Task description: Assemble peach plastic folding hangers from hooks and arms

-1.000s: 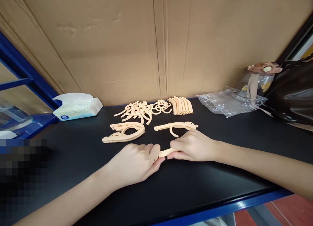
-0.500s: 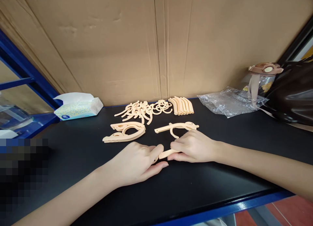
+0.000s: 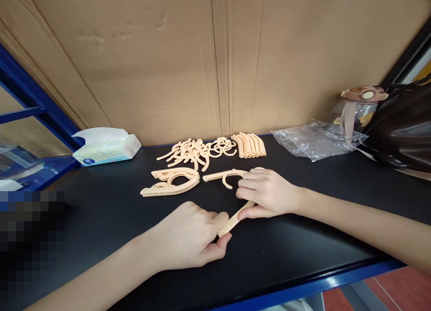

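A beige plastic folding clothes hanger (image 3: 222, 175) is between my hands, partly hidden by my fingers. My right hand (image 3: 271, 194) is closed around its middle, and its hook curls out to the left of the knuckles. One arm of the hanger points left; the other slants down toward me. My left hand (image 3: 190, 237) pinches the low end of that slanting arm between thumb and fingers. Folded hangers (image 3: 188, 185) lie stacked on the black table beyond my left hand.
Behind them are a loose pile of small curved beige parts (image 3: 188, 151), several hooks (image 3: 224, 147) and a row of hanger arms (image 3: 249, 145). A tissue pack (image 3: 107, 147) stands at left. Clear plastic bags (image 3: 310, 140), a bottle (image 3: 362, 109) and a dark bag (image 3: 404, 127) are at right.
The near hanger arm has swung to a steeper slant, with my left hand moving down toward me. My right hand has risen slightly, and the far arm and hook have shifted left.
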The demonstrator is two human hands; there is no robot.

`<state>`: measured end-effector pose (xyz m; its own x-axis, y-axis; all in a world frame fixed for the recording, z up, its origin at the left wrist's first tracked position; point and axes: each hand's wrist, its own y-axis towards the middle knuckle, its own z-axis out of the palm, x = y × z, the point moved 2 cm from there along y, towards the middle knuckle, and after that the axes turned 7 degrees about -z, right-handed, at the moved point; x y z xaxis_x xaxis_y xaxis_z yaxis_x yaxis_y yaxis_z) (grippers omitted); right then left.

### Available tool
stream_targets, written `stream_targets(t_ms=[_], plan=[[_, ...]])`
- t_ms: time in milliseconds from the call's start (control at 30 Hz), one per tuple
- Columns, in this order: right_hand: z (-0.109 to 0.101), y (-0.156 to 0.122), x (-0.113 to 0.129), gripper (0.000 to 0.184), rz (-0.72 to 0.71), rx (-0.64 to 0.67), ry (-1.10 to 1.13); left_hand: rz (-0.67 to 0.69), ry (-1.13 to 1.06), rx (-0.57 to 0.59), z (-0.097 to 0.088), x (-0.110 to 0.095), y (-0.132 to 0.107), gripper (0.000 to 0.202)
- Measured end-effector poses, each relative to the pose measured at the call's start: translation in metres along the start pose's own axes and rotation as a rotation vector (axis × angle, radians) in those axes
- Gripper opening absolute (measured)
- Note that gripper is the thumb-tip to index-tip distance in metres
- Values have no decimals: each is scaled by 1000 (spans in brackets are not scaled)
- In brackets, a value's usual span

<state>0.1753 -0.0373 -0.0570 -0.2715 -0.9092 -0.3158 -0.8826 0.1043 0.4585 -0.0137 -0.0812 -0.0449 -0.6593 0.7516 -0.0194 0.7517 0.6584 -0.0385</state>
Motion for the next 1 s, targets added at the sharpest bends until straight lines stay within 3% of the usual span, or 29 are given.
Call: stream_targets(t_ms=[133,467,800,1000], plan=[[-2,1,-4,49,25,-27,-31,10,2,-9,2,-1,-1,16],[3,-4,-17,43,341,14,5,18,6,-5,1,-2,0,17],[5,-3,-17,39,354,75,71,52,-36,-42,-1,0,0,27],[6,-4,-17,35,362,65,77,149,-76,-76,-9,-3,0,17]])
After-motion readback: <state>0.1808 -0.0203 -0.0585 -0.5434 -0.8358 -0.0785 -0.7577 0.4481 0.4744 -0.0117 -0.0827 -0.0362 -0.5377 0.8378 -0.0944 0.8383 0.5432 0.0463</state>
